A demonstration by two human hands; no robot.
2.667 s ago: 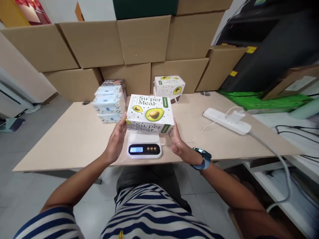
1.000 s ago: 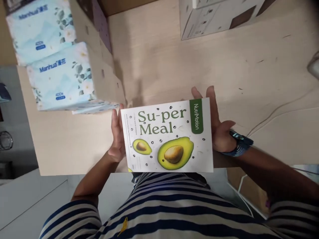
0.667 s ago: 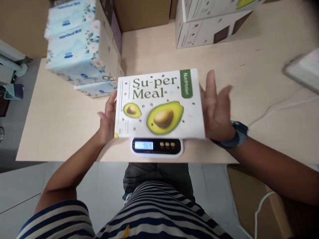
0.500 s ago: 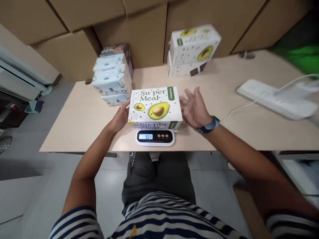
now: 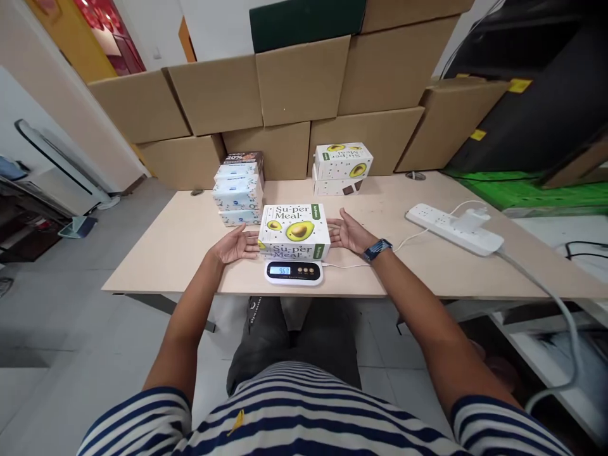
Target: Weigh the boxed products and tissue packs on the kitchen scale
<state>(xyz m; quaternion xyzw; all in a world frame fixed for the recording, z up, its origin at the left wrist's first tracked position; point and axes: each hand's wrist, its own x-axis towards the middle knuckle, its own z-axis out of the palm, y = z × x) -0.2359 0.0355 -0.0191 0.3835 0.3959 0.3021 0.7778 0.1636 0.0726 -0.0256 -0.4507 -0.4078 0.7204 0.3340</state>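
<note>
A white "Su-per Meal" box [image 5: 287, 223] with avocado pictures rests on a digital scale [image 5: 293, 280] near the table's front edge. The scale's display is lit, but its last digit is hard to read. My left hand [image 5: 235, 244] is at the box's left side, palm up and fingers stretched out toward it. On the opposite side, my right hand [image 5: 352, 234] has its fingers extended and thumb raised. The fingertips are close to the box sides; whether they touch it is unclear. Neither hand is wrapped around anything.
Behind my left hand stand stacked tissue packs [image 5: 237, 192]. Two more boxes [image 5: 342, 166] are stacked at the back. A white power strip [image 5: 453, 229] lies on the right, with a thin cable [image 5: 354, 266] running to the scale. Cardboard boxes [image 5: 304, 82] line the table's rear.
The head view has tilted up and back, showing more of the room. My left hand has turned palm up beside the box. My right hand remains spread. The box stays on the scale.
</note>
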